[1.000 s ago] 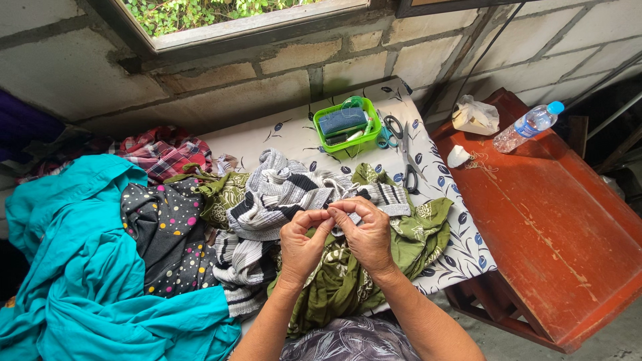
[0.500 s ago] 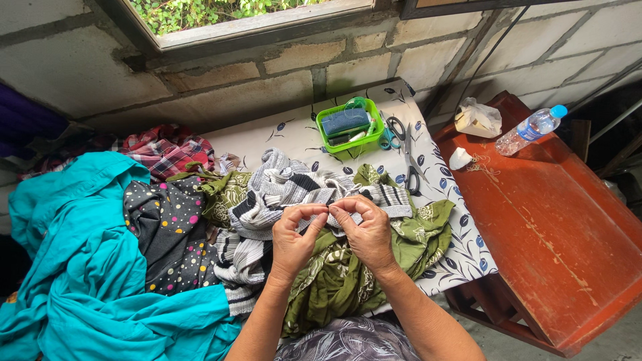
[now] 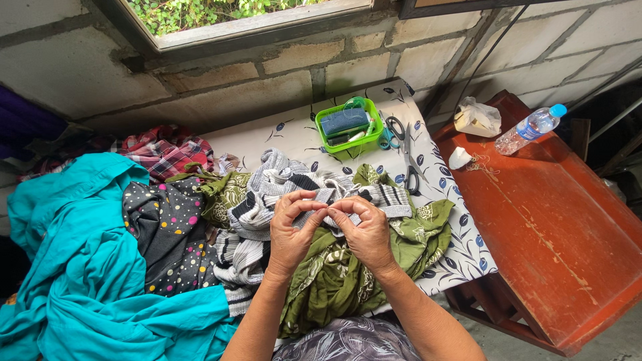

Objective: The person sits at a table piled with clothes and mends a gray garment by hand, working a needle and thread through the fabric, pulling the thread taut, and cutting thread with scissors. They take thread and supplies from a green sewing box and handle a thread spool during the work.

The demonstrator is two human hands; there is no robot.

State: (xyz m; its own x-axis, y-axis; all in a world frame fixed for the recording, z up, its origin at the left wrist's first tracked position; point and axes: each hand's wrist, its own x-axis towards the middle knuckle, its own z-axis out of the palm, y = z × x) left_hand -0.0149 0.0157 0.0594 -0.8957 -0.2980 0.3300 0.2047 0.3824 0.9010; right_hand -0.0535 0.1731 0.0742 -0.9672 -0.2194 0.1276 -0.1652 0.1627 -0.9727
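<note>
- The left hand (image 3: 289, 230) and the right hand (image 3: 364, 230) met fingertip to fingertip, thumbs and forefingers pinched shut on something too small to make out, just above the striped cloth (image 3: 267, 200).
- That cloth, a soft grey, black and white knit, lay crumpled under the hands, its long axis running from lower left up to the right.
- Under it spread a green patterned cloth (image 3: 334, 281), limp and folded, hanging toward the person's lap.
- To the left lay a dark dotted cloth (image 3: 164, 230) and a smooth teal cloth (image 3: 87, 281).
- Beyond the hands, on the leaf-printed board (image 3: 461, 247), sat a green plastic tray (image 3: 348, 126) and scissors (image 3: 409, 157).
- A clear water bottle (image 3: 528, 129) lay on the red wooden table (image 3: 562, 241), well apart.
</note>
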